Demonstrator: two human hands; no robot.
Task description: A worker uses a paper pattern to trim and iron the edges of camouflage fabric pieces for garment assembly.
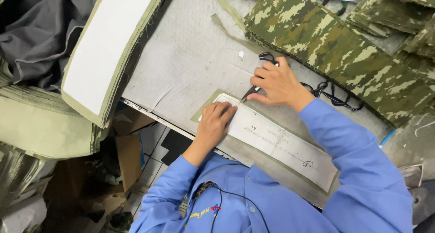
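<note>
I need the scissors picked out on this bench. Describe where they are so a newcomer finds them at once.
Start at the grey worktable and find the long white paper pattern lying on olive cloth at its near edge. The left hand presses down the pattern's end; the right hand just beyond holds the scissors. They are the only metal tool there: black loop handles, with the blades pointing at the pattern's corner.

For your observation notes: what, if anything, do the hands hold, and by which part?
The right hand holds scissors by their black handle loops. The left hand holds nothing; it presses flat on the white paper pattern.
</note>
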